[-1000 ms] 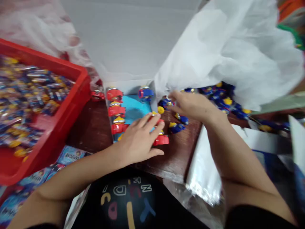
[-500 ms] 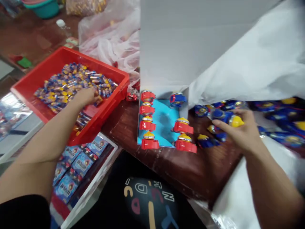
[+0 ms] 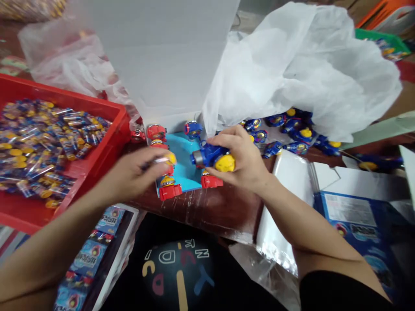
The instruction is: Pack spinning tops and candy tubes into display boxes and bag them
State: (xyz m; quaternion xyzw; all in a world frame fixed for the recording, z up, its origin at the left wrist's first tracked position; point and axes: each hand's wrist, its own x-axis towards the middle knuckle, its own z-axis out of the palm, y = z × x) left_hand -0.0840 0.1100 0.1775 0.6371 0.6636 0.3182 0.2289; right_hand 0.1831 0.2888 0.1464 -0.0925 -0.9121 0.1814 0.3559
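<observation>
the single head view looks from the wearer's head, forward and steeply down, near enough that the black shirt (image 3: 178,274) sits at the bottom edge and the forearms (image 3: 301,211) reach in from the lower sides. it faces the box (image 3: 186,162) near mid-frame on the tabletop (image 3: 230,211); the left edge cuts off the red tray (image 3: 112,151).

The small capped tube (image 3: 162,160) sits in my left hand (image 3: 132,172), mostly hidden by my fingers, its yellow cap aimed at three o'clock. At its three o'clock, apart from it, my right hand (image 3: 244,160) holds the glossy blue toy (image 3: 210,154), its grey-banded end facing nine o'clock and its rounded yellow part toward four.
</observation>
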